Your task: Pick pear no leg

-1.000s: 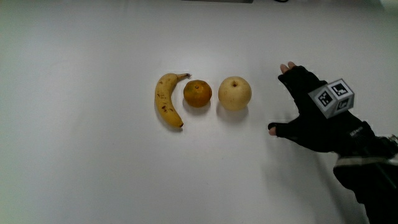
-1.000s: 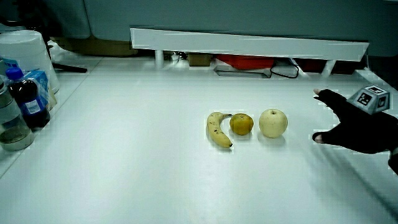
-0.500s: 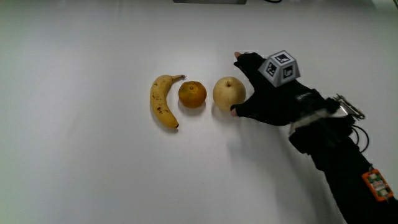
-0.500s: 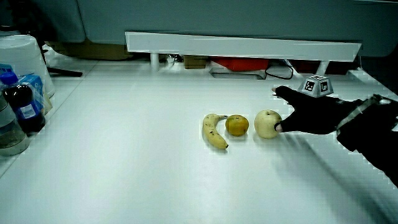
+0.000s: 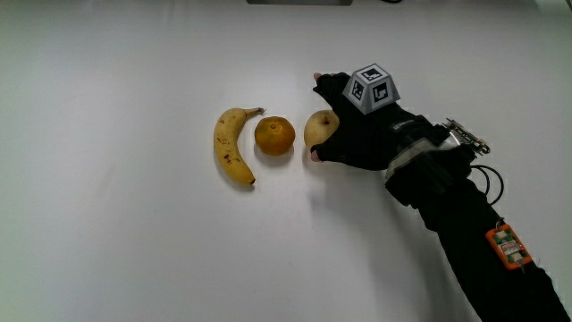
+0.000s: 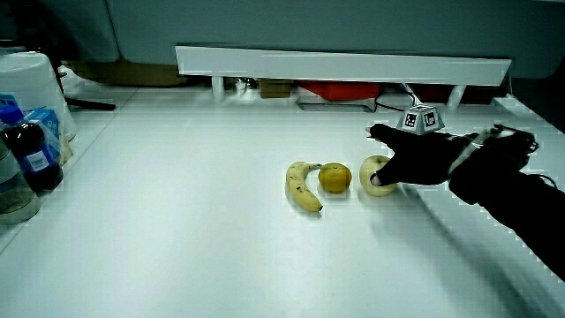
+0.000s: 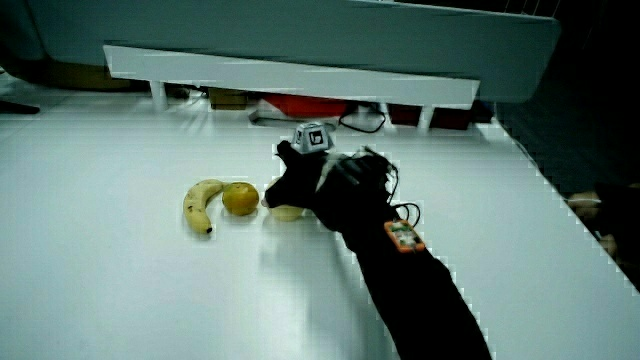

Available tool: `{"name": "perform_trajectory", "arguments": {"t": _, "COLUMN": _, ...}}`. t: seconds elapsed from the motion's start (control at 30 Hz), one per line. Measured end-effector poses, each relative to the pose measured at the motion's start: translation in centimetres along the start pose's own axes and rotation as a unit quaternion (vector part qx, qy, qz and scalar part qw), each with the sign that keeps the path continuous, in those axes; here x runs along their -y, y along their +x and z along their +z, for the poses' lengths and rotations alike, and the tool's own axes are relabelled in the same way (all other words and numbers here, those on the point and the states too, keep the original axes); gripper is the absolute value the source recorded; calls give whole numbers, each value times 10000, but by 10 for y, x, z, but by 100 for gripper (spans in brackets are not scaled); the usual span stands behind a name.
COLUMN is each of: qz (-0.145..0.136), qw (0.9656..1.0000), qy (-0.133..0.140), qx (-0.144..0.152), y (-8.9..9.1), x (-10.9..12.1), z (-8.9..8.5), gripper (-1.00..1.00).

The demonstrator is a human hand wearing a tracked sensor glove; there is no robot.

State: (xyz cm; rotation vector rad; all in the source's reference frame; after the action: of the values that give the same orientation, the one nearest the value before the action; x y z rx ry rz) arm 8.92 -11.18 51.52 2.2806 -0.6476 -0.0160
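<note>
A pale yellow pear (image 5: 314, 130) lies on the white table, last in a row with an orange (image 5: 274, 135) and a banana (image 5: 229, 146). The gloved hand (image 5: 357, 134) reaches over the pear and covers about half of it. Its thumb rests at the pear's side nearer the person, while the other fingers stretch out above the fruit, still spread. In both side views the pear (image 6: 372, 170) (image 7: 283, 211) sits on the table under the hand (image 6: 419, 159) (image 7: 305, 180), beside the orange (image 6: 335, 177) (image 7: 239, 198) and banana (image 6: 303, 184) (image 7: 201, 201).
A dark bottle (image 6: 33, 155) and a white tub (image 6: 31, 79) stand at the table's edge, well away from the banana. A low white partition (image 6: 344, 64) (image 7: 290, 75) runs along the table, farther from the person than the fruit.
The hand has travelled across the table to the pear, first touching its side, and now lies over it. The fruit has not moved.
</note>
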Motion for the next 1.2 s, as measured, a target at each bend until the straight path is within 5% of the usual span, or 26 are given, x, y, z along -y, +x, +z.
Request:
{"name": "perform_trajectory", "arguments": {"t": 0.3, "qz": -62, "qw": 9991, "qy": -210, "qx": 358, "y": -8, "x": -10, "z": -5, "gripper": 0}}
{"name": "perform_trajectory", "arguments": {"t": 0.47, "qz": -122, "qw": 9987, "qy": -286, "qx": 408, "y": -7, "x": -15, "z": -13, "gripper": 28}}
{"name": "perform_trajectory", "arguments": {"t": 0.9, "qz": -220, "qw": 9995, "qy": -14, "qx": 247, "y": -4, "x": -14, "z": -15, "gripper": 100}}
{"name": "perform_trajectory", "arguments": {"t": 1.1, "qz": -199, "qw": 9996, "qy": 82, "qx": 187, "y": 1, "x": -11, "z": -15, "gripper": 100}}
{"name": "perform_trajectory", "arguments": {"t": 1.2, "qz": -220, "qw": 9991, "qy": 305, "qx": 200, "y": 3, "x": -2, "z": -1, "gripper": 100}}
